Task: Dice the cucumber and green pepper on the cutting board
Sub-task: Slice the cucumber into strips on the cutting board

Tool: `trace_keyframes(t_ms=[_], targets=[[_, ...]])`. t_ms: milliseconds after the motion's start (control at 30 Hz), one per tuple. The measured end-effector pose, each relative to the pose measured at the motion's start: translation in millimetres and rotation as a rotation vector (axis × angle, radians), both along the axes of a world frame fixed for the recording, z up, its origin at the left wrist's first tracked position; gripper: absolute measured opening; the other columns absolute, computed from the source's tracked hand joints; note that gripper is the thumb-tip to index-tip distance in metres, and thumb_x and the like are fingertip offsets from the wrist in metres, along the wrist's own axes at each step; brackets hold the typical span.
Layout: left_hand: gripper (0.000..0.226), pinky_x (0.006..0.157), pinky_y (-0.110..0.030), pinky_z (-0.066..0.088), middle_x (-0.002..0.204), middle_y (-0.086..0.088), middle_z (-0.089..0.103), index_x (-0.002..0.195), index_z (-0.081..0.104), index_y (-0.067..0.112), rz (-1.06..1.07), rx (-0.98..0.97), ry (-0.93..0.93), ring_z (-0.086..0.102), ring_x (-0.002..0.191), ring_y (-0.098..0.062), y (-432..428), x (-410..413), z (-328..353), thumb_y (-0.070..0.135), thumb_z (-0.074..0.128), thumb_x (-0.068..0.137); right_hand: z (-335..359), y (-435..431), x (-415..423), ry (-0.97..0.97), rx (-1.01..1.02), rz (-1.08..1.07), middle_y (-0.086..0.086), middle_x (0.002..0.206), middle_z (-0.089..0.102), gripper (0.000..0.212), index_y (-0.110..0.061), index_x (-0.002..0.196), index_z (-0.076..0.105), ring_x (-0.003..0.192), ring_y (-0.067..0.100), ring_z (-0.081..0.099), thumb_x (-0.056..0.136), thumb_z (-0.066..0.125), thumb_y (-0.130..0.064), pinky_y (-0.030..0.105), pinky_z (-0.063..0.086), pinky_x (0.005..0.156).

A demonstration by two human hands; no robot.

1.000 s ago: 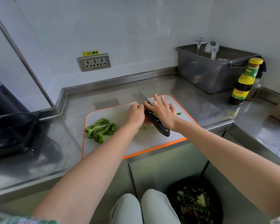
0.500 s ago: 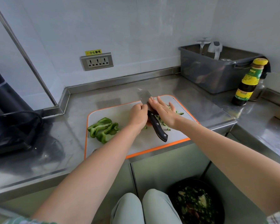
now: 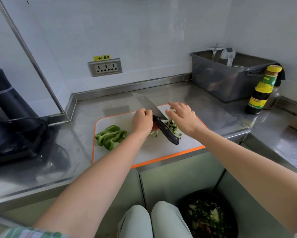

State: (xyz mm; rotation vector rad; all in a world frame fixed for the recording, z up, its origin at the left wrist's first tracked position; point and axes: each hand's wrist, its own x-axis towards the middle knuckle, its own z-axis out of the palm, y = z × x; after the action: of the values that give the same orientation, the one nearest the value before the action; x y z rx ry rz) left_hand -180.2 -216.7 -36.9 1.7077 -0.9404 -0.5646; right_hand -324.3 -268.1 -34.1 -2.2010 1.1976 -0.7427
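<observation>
A white cutting board [image 3: 144,152] with an orange rim lies on the steel counter. Green pepper pieces [image 3: 111,136] sit in a pile on its left part. Diced cucumber [image 3: 172,126] lies right of centre, partly under my right hand. My left hand [image 3: 142,121] is closed around the knife [image 3: 166,133] where blade meets handle. The blade points up and away; the dark handle sticks out free toward me. My right hand [image 3: 182,117] hovers flat just right of the blade, fingers spread, holding nothing.
A grey tub [image 3: 226,79] with glassware stands at the back right, a dark sauce bottle [image 3: 262,90] beside it. A black appliance [image 3: 10,117] with a cable fills the left counter. A bin of scraps [image 3: 207,217] sits on the floor by my knees.
My right hand has slid off the blade to the right, uncovering the diced cucumber. The knife stays in my left hand, its blade now lifted clear.
</observation>
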Motion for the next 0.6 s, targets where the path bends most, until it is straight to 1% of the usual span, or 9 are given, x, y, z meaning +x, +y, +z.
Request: trace_keyframes(t_ms=[33, 100, 167, 200, 300, 367, 467, 533, 600], targets=[[0.029, 0.06, -0.041, 0.053, 0.066, -0.017, 0.06, 0.065, 0.041, 0.01, 0.024, 0.006, -0.036, 0.063, 0.057, -0.029, -0.4, 1.1, 2.6, 0.021, 0.039, 0.092, 6.4, 4.5, 0.4, -0.032, 0.056, 0.08, 0.0, 0.117, 0.058, 0.051, -0.025, 0.143, 0.041, 0.117, 0.02, 0.048, 0.097, 0.048, -0.045, 0.031, 0.035, 0.096], [0.034, 0.062, -0.041, 0.045, 0.063, -0.012, 0.052, 0.061, 0.037, 0.012, 0.055, 0.009, -0.12, 0.056, 0.064, -0.03, -2.7, 4.4, 6.7, 0.019, 0.042, 0.093, 15.8, 14.8, 5.3, 0.002, 0.194, 0.213, -0.001, 0.091, 0.06, 0.055, -0.028, 0.137, 0.042, 0.085, 0.015, 0.058, 0.089, 0.063, -0.044, 0.027, 0.042, 0.076], [0.036, 0.059, -0.034, 0.037, 0.06, -0.008, 0.046, 0.06, 0.037, 0.013, 0.033, 0.013, -0.184, 0.05, 0.066, -0.029, -2.4, 3.6, 11.4, 0.022, 0.043, 0.094, 17.9, 19.6, 11.8, 0.084, 0.139, 0.244, -0.004, 0.086, 0.058, 0.047, -0.029, 0.125, 0.043, 0.064, 0.01, 0.057, 0.086, 0.068, -0.038, 0.026, 0.043, 0.064], [0.035, 0.06, -0.034, 0.043, 0.06, -0.008, 0.049, 0.061, 0.041, 0.013, -0.006, 0.001, -0.181, 0.053, 0.065, -0.031, -2.5, 2.8, 11.9, 0.026, 0.044, 0.094, 17.6, 20.3, 15.5, 0.07, 0.116, 0.226, -0.004, 0.087, 0.059, 0.043, -0.025, 0.125, 0.045, 0.058, 0.01, 0.056, 0.088, 0.065, -0.029, 0.024, 0.045, 0.058], [0.032, 0.062, -0.04, 0.055, 0.069, -0.007, 0.064, 0.082, 0.06, 0.011, -0.089, -0.044, -0.102, 0.065, 0.062, -0.031, 5.9, 2.3, 14.0, 0.032, 0.042, 0.098, 20.6, 27.1, 17.3, -0.161, 0.205, 0.122, 0.002, 0.075, 0.055, 0.029, -0.016, 0.117, 0.054, 0.051, 0.014, 0.048, 0.09, 0.048, -0.008, 0.021, 0.038, 0.045], [0.023, 0.071, -0.034, 0.05, 0.083, -0.004, 0.068, 0.093, 0.063, 0.013, -0.049, 0.033, -0.33, 0.065, 0.076, -0.028, 11.6, 12.0, 11.3, 0.029, 0.048, 0.097, 21.4, 30.1, 13.6, -0.377, 0.313, 0.056, 0.005, 0.065, 0.049, 0.018, -0.014, 0.096, 0.056, 0.045, 0.014, 0.04, 0.089, 0.043, -0.005, 0.022, 0.032, 0.042], [0.012, 0.079, -0.029, 0.042, 0.099, -0.008, 0.064, 0.095, 0.065, 0.015, -0.09, 0.367, -0.729, 0.058, 0.094, -0.029, 17.1, 28.6, -0.7, 0.022, 0.06, 0.086, 22.7, 29.2, 5.4, -0.541, 0.394, -0.04, 0.008, 0.062, 0.044, 0.017, -0.007, 0.097, 0.053, 0.042, 0.015, 0.035, 0.087, 0.04, -0.002, 0.025, 0.028, 0.043], [0.021, 0.078, -0.029, 0.044, 0.105, -0.011, 0.067, 0.099, 0.069, 0.01, -0.175, 0.514, -0.836, 0.06, 0.1, -0.031, 18.6, 31.9, -10.7, 0.023, 0.063, 0.084, 21.8, 27.4, -0.4, -0.572, 0.419, -0.046, 0.01, 0.064, 0.04, 0.017, -0.006, 0.091, 0.052, 0.042, 0.017, 0.031, 0.085, 0.037, 0.001, 0.028, 0.025, 0.046], [0.019, 0.074, -0.029, 0.043, 0.102, -0.012, 0.068, 0.097, 0.071, 0.009, -0.209, 0.52, -0.859, 0.061, 0.098, -0.032, 17.7, 31.2, -16.2, 0.022, 0.065, 0.084, 19.6, 26.7, -5.2, -0.563, 0.422, -0.05, 0.013, 0.067, 0.038, 0.014, 0.003, 0.086, 0.049, 0.044, 0.018, 0.03, 0.083, 0.036, 0.002, 0.03, 0.024, 0.048]])
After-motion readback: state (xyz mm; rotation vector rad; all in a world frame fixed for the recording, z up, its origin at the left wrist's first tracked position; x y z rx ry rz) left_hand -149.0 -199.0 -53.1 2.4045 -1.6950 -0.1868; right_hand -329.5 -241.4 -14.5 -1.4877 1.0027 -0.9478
